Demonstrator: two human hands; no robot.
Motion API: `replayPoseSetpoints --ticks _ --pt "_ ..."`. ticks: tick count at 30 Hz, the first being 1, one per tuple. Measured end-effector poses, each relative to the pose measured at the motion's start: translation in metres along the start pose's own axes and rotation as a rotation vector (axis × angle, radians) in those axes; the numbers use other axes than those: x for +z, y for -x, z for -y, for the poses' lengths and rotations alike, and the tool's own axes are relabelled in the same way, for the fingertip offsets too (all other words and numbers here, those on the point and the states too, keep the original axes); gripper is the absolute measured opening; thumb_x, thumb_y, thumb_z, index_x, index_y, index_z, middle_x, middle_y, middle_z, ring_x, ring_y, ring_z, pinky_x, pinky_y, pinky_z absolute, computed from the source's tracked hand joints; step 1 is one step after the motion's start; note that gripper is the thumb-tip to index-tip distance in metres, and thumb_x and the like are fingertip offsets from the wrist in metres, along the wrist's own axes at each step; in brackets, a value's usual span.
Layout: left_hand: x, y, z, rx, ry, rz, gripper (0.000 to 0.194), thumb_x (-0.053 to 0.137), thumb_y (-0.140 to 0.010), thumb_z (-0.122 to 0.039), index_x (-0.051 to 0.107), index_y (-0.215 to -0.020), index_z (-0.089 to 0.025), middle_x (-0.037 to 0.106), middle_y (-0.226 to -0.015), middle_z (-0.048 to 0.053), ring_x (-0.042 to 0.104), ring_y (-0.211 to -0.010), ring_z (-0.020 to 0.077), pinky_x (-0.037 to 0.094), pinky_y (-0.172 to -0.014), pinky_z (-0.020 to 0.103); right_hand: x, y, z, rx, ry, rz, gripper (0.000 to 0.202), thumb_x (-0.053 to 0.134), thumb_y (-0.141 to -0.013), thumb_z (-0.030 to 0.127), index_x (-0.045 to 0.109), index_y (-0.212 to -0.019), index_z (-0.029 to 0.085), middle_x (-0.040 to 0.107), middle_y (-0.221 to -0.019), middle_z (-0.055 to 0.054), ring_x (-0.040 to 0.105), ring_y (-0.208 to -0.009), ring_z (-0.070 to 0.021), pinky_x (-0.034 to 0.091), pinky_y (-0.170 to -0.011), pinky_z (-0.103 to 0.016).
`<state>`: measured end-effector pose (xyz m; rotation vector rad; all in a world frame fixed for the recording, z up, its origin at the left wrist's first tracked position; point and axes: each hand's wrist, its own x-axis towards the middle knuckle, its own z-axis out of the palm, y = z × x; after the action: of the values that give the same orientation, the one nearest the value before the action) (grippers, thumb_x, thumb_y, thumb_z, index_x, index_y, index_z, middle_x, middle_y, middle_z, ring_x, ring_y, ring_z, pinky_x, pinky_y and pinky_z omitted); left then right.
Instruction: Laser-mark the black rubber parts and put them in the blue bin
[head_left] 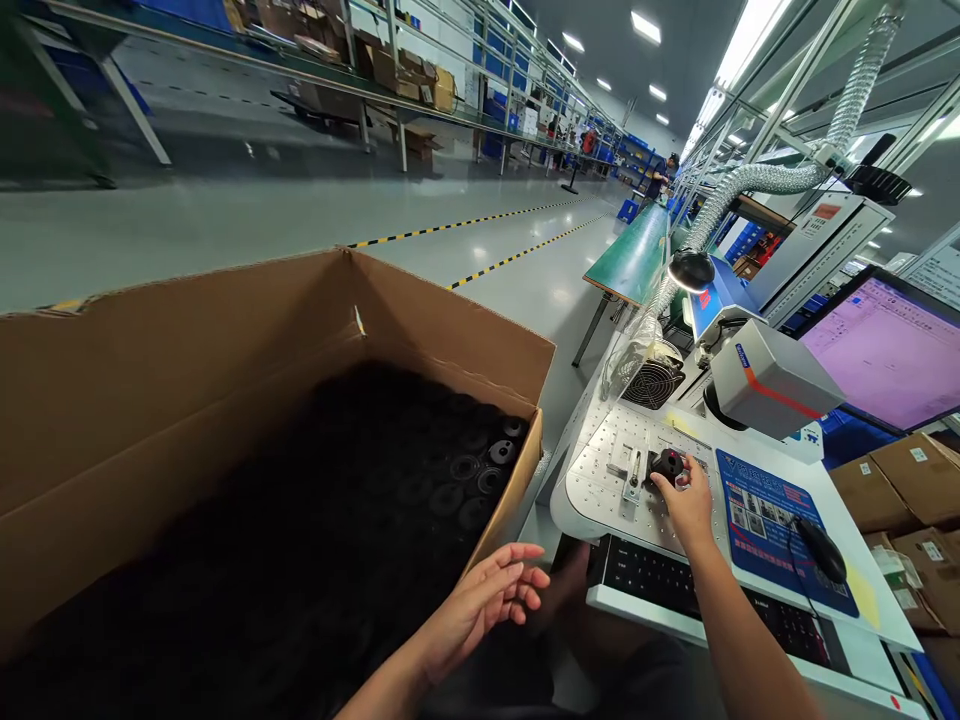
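1. A cardboard box [225, 380] of black round parts [465, 480] is filling the nine o'clock side.
2. The left hand [487, 595] is hovering at six o'clock, fingers loosely spread, empty.
3. The right hand [688, 500] is pinching a black part [666, 465] on the perforated plate [600, 480] at three o'clock.

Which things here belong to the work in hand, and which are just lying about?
In use:
right hand on a small black part
perforated white plate
cardboard box of black parts
left hand, open beside the box

Lying about:
keyboard
mouse
monitor
small brown cartons
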<state>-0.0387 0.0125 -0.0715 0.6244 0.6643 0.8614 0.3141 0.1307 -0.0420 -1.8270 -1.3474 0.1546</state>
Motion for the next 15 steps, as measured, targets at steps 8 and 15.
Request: replayPoseSetpoints --ticks 8,15 --pt "-0.002 -0.002 0.002 0.008 0.003 0.008 0.050 0.071 -0.085 -0.052 0.065 -0.120 -0.016 0.070 -0.104 0.015 0.064 -0.087 0.0226 0.048 -0.072 0.032 -0.001 0.012 -0.018 0.081 -0.032 0.045 0.071 0.072 -0.070 0.054 0.065 -0.128 0.014 0.072 -0.110 -0.014 0.065 -0.090 -0.0293 0.049 -0.085 -0.042" --pt "-0.001 -0.001 0.002 -0.005 0.007 -0.012 0.052 0.074 -0.083 -0.053 0.064 -0.119 -0.016 0.070 -0.104 0.015 0.064 -0.086 0.0227 0.047 -0.072 0.033 0.009 0.012 -0.021 0.078 -0.055 0.035 0.063 0.069 -0.072 0.052 0.068 -0.122 0.014 0.074 -0.108 -0.015 0.067 -0.094 -0.0312 0.049 -0.087 -0.042"
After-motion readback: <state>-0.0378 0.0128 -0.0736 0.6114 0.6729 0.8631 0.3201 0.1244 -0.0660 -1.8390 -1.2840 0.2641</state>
